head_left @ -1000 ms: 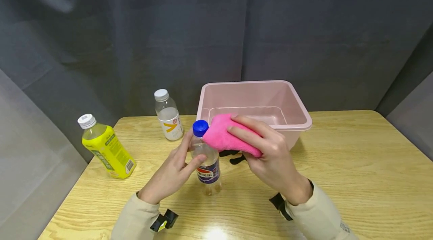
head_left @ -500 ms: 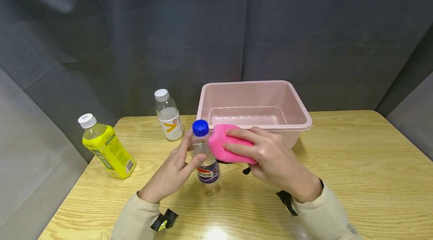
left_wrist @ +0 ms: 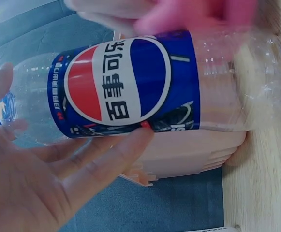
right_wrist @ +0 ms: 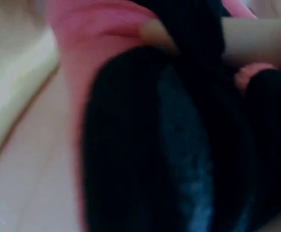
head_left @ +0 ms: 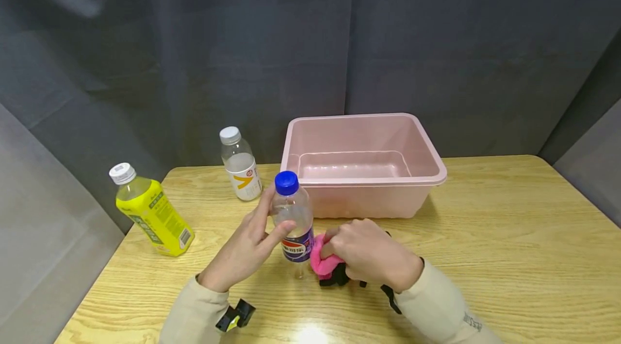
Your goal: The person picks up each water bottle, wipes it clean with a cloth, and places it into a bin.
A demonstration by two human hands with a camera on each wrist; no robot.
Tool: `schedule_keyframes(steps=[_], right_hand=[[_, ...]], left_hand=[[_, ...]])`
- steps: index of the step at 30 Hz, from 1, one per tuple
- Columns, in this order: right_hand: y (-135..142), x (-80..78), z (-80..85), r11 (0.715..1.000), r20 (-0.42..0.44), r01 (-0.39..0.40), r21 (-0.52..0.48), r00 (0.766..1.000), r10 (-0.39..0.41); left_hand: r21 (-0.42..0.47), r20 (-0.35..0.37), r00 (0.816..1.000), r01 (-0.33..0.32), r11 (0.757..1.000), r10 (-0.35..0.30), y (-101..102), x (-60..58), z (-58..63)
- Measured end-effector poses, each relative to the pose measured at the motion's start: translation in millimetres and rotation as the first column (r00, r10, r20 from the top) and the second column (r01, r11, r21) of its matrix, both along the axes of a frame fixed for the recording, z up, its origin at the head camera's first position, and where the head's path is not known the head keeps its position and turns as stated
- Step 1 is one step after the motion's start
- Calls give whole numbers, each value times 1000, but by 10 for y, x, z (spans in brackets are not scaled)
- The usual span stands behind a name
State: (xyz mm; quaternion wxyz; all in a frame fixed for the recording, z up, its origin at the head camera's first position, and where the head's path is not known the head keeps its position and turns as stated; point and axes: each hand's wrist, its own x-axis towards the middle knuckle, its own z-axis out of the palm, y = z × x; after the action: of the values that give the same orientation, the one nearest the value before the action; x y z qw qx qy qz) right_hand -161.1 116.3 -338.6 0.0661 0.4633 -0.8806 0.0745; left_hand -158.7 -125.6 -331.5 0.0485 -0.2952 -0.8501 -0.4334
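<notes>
An upright clear plastic cola bottle (head_left: 297,209), with a blue cap and a blue label, stands on the table in the head view. My left hand (head_left: 245,252) holds it from the left, thumb in front and fingers behind. In the left wrist view the label (left_wrist: 121,82) faces the camera. My right hand (head_left: 371,255) grips a bunched pink cloth (head_left: 320,260) by the bottle's lower right side. Black pieces hang from under the cloth, large and blurred in the right wrist view, where pink fabric (right_wrist: 96,53) shows beside a fingertip.
Behind the hands stands a pink plastic tub (head_left: 368,201) with nothing visible inside. A white-capped bottle with a white label (head_left: 245,179) is left of it. Farther left is a yellow-labelled bottle (head_left: 157,220). A dark curtain (head_left: 242,36) hangs beyond the wooden table (head_left: 509,236).
My right hand has brought the pink cloth down from the bottle's neck to its lower side, nearer the table. The left hand keeps its hold and the bottle stays in place.
</notes>
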Motion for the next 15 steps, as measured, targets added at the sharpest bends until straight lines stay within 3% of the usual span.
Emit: schedule_keyframes(steps=[4,9,15], right_hand=[[-24,-10,-72,999,65,26,30,997,-28],[-14,-23,-86,1000,64,23,19,998,-24],[14,-12,6,1000,-10,-1,19,1000,2]], left_hand=[[3,-1,1000,3,1000,-3,5,-2,4],[-1,-5,1000,4,1000,-4,2,0,5],[0,-12,1000,13,1000,-13,-1,-6,7]])
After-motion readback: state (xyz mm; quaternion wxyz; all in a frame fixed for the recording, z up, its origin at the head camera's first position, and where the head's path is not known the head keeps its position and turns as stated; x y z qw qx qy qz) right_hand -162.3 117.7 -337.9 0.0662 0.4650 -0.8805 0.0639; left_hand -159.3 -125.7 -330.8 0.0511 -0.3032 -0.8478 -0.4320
